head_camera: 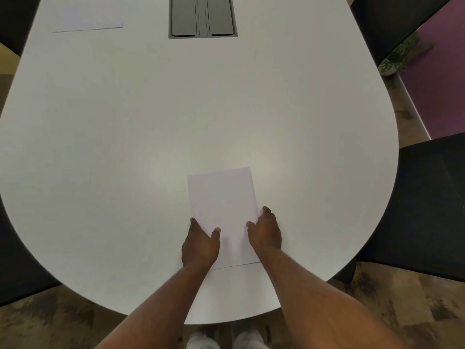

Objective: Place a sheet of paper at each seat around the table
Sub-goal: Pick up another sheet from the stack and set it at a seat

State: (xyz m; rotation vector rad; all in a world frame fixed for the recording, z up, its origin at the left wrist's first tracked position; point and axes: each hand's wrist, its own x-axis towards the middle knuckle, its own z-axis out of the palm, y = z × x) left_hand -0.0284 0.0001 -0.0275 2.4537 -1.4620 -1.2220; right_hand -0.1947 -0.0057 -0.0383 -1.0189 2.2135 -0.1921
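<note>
A sheet of paper (pixel 224 212) lies on the bench (pixel 125 122) at its near end; another sheet (pixel 85 18) lies far left, a panel (pixel 202 16) set in the middle.

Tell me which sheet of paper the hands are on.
The near sheet, at the table's rounded end, under both hands: left, right. The other sheet lies untouched, far left.

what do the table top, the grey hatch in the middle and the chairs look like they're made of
Table top: smooth white laminate or similar, satin, showing soft light glare. Grey hatch: matte grey metal or plastic, two flat lids; cannot tell which. Chair: black woven fabric or mesh, by its fine grainy texture.
</note>
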